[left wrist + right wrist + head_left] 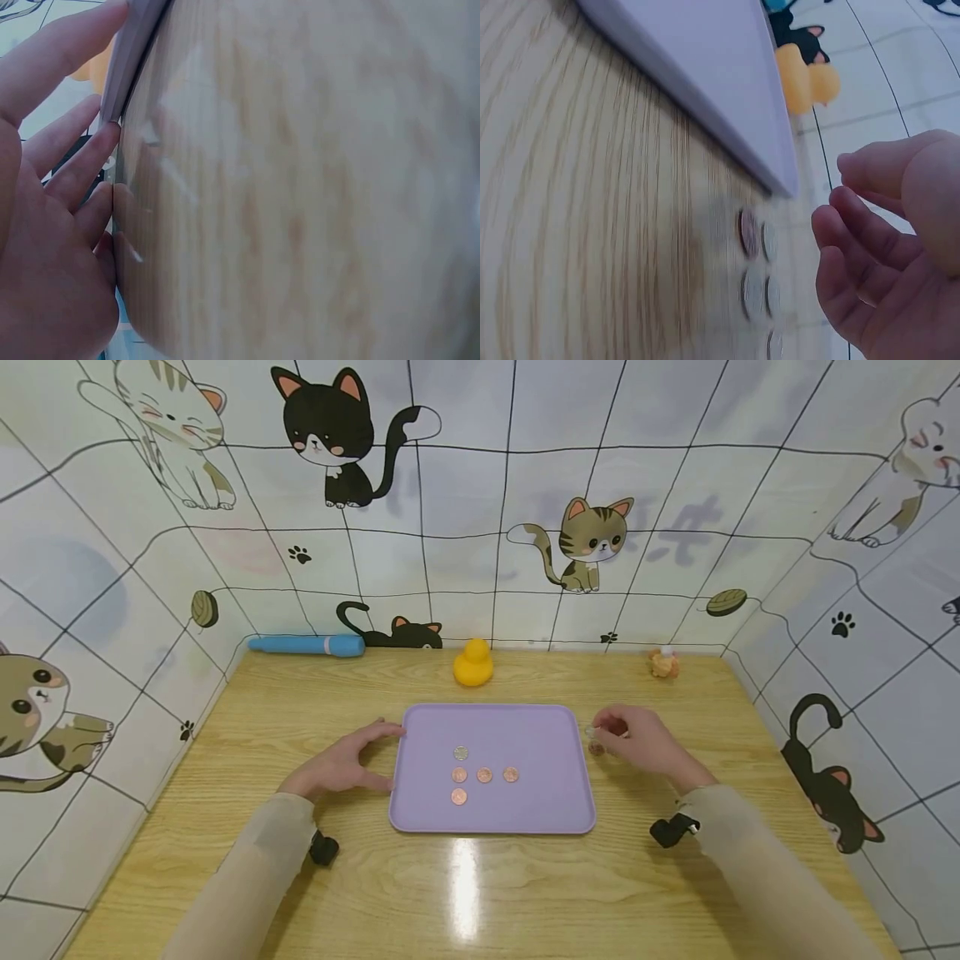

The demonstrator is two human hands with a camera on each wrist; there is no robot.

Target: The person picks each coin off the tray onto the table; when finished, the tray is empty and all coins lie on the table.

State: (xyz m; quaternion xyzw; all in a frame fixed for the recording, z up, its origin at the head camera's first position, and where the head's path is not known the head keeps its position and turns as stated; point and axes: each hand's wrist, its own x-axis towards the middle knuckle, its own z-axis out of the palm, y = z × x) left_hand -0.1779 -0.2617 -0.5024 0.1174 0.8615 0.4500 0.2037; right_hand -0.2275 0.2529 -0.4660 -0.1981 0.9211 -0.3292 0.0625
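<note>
A lilac tray [547,793] lies on the table with several copper coins [484,774] and one silvery coin [461,752] on it. My left hand [348,764] rests at the tray's left edge, thumb and fingers spread along the rim. In the left wrist view its fingertips touch the tray's side. Just right of the tray, my right hand [637,739] hovers over loose coins, fingers loosely bent. The right wrist view shows a copper coin [748,232] and several silvery coins [751,292] on the table beside those fingers, with no coin visible between the fingertips.
Behind the tray sits a yellow rubber duck [473,664]. A blue stick-like object [307,646] lies along the back edge at left, and a small orange figure [663,662] stands at back right. Cat-printed cloth walls [465,485] enclose the wooden table [525,893].
</note>
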